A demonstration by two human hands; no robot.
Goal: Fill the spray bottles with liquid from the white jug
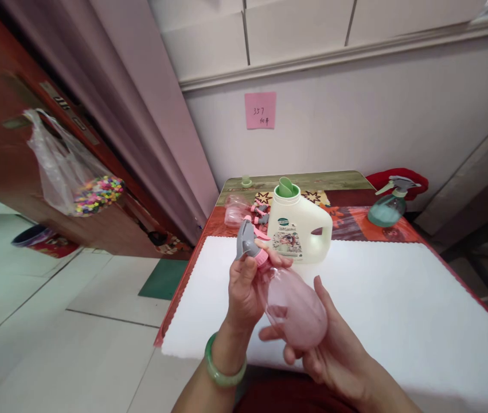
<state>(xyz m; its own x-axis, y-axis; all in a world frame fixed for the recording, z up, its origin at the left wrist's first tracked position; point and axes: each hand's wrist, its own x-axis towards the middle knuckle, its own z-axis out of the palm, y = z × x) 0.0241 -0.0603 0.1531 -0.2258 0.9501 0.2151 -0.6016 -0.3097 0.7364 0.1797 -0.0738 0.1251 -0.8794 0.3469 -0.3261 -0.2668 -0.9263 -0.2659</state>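
Observation:
A pink translucent spray bottle (295, 310) is held tilted above the near edge of the white foam sheet (398, 304). My left hand (246, 287), with a green bangle on the wrist, grips its grey and pink spray head (249, 242). My right hand (330, 344) cups the bottle's round body from below, fingers wrapped round it. Just behind stands a white detergent jug (299, 226) with a green cap, upright on the sheet.
A second pink spray bottle (244, 211) lies behind the jug. A teal spray bottle (387, 206) stands at the table's back right. A small green cap (246, 181) sits at the far edge. A plastic bag (71, 172) hangs on the door at left.

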